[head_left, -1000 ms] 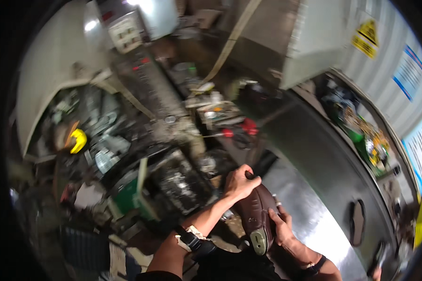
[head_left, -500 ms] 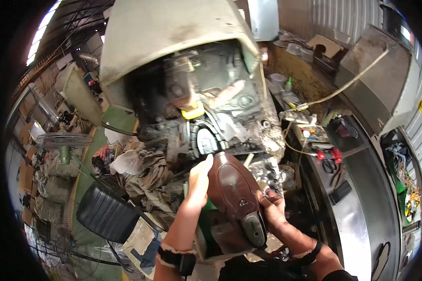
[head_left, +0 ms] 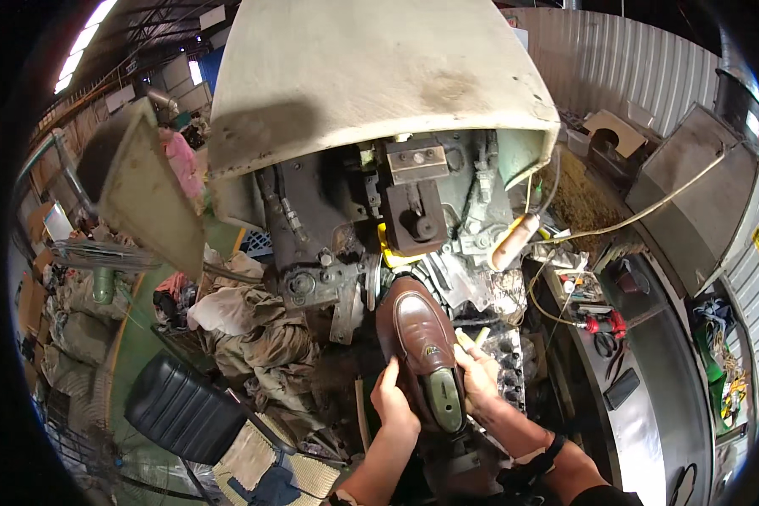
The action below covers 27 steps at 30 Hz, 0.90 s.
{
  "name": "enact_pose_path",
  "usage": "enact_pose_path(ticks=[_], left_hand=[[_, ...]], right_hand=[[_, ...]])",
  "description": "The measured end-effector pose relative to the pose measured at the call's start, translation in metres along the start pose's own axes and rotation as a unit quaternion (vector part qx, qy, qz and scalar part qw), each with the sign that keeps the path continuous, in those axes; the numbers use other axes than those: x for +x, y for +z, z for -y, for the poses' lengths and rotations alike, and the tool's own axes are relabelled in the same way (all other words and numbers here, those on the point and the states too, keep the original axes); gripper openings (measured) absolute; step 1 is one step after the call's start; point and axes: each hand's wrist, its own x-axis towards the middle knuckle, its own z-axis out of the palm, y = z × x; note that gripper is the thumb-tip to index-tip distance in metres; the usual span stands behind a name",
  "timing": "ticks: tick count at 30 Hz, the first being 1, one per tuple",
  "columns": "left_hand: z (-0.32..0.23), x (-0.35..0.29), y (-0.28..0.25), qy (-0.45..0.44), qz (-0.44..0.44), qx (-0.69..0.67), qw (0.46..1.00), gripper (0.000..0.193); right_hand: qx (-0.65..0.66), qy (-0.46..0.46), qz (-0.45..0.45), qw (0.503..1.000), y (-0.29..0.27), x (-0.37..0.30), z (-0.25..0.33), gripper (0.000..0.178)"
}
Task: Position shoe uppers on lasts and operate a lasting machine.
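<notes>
black chair [head_left: 181, 405]: ribbed backrest at far left, well apart from the hands.
crumpled cloth [head_left: 266, 337]: heaped between chair and machine head [head_left: 417, 215]; a loose fold could snag if drawn into the metal arms.
cream hood [head_left: 384, 80]: overhangs the machine head; a hand raised carelessly could knock its lower lip.
left hand [head_left: 395, 401]: clamped on the near left side of the brown leather loafer [head_left: 411, 325]; how far the fingers curl under the sole is hidden. a weak hold there could let the heel swing.
loafer: between both hands, upper facing up, toe toward the machine head, just below the yellow piece [head_left: 396, 258]; whether they touch, i cannot tell. pushing too far or off-line could scuff the toe on metal.
green shoe last [head_left: 444, 401]: seated in the loafer's opening; an uneven squeeze could twist shoe and last together.
right hand [head_left: 478, 375]: fingers clamped on the loafer's right side; sliding forward, they could be pinched by machine parts.
red-handled tool [head_left: 607, 325]: on the metal bench [head_left: 641, 451], near the black phone [head_left: 622, 390]; a stray elbow could shove either.
</notes>
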Motion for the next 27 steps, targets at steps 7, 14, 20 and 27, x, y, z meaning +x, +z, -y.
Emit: enact_pose_path(ticks=[7,14,20,27], left_hand=[[0.006,0.043,-0.001,-0.030,0.008,-0.027,0.999,0.032],[0.007,0.045,0.004,-0.034,0.037,-0.008,0.999,0.037],[0.009,0.047,0.000,-0.011,0.020,-0.030,0.999,0.032],[0.018,0.069,-0.013,0.049,-0.025,-0.022,0.998,0.027]], right_hand=[[0.005,-0.012,-0.032,0.999,0.011,0.023,0.000,0.046],[-0.002,0.001,-0.030,1.000,0.012,0.027,0.001,0.043],[0.016,0.007,-0.050,0.999,0.014,0.026,0.000,0.043],[0.041,0.011,-0.041,0.998,0.006,0.039,-0.012,0.048]])
